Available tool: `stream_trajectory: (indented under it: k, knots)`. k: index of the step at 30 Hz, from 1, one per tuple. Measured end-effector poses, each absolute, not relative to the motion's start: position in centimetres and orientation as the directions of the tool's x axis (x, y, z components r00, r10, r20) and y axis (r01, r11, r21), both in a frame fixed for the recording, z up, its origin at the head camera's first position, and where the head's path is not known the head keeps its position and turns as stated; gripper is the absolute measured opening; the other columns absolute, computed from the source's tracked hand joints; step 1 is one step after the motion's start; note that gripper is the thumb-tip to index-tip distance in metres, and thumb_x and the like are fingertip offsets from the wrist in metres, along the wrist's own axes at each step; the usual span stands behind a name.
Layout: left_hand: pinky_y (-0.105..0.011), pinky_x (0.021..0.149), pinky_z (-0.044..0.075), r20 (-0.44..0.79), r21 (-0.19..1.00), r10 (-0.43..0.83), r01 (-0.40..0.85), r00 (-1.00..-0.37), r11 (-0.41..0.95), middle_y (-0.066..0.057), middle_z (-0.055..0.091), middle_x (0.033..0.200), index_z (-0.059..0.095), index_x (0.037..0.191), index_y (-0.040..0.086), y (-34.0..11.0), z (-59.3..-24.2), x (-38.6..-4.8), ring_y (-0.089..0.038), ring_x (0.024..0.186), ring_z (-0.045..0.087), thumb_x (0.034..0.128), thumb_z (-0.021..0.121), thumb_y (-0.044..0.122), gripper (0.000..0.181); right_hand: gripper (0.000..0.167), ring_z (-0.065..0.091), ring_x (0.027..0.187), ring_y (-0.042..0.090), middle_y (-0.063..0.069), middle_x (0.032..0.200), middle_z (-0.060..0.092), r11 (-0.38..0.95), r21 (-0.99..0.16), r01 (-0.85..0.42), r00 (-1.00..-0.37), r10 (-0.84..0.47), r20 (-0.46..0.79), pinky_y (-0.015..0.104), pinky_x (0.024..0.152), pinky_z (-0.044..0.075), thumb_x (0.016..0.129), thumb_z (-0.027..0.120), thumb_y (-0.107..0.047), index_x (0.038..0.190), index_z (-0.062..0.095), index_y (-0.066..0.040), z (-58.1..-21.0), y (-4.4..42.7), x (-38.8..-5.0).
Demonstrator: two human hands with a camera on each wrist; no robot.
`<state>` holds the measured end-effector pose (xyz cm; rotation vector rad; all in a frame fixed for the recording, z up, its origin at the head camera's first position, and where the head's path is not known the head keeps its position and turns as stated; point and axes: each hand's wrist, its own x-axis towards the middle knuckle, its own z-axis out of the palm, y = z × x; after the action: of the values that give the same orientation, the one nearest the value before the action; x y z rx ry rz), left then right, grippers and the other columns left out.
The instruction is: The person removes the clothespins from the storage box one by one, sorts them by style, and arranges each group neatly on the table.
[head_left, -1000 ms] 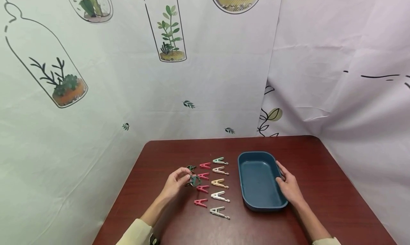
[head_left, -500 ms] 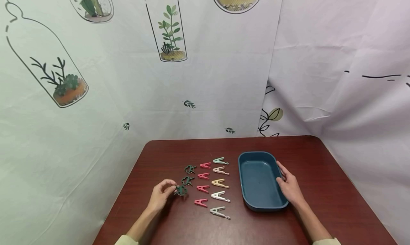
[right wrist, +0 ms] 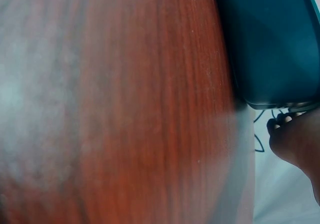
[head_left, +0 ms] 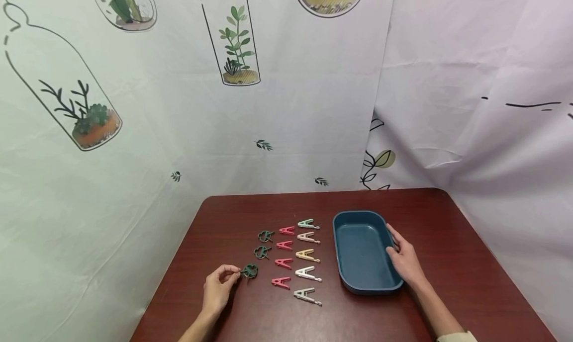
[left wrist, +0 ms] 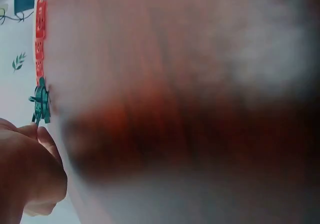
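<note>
My left hand pinches one end of a dark green plastic clip between thumb and fingertips, low over the table. In the left wrist view, the same green clip juts out beyond the fingertips. Two more green clips, one nearer and one farther, lie in a column just beyond it. On the other side, my right hand holds the right wall of a deep blue rectangular tray, thumb over the rim. The tray has nothing in it.
To the right of the green clips runs a column of several red clothespins. Beside it is a column of white, yellow and pale green clothespins, left of the tray. All lie on a dark red-brown table. A printed cloth hangs behind.
My left hand has drawn back left and toward me with the green clip, away from the other two, now uncovered. My right hand and the tray stay put.
</note>
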<state>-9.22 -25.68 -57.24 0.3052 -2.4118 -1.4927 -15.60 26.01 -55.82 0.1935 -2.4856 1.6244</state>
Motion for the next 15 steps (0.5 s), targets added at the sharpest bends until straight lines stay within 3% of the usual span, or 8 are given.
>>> stream_trajectory:
  k: [15]
  knots:
    - [-0.019,0.065,0.053,0.233,0.766,-0.342,-0.045,-0.911,0.642,0.008,0.076,0.081,0.079,0.088,0.016,-25.1,-57.4,-7.8,-0.003,0.071,0.069,0.0865,0.089,0.009,0.012,0.065,0.042,0.144,0.046,0.030,0.163,0.037,0.400,-0.892,-0.209,-0.975,-0.013,0.222,0.013,0.078,0.041,0.101,0.048,0.011,0.164,0.032,0.003,-56.1,26.0,-15.7]
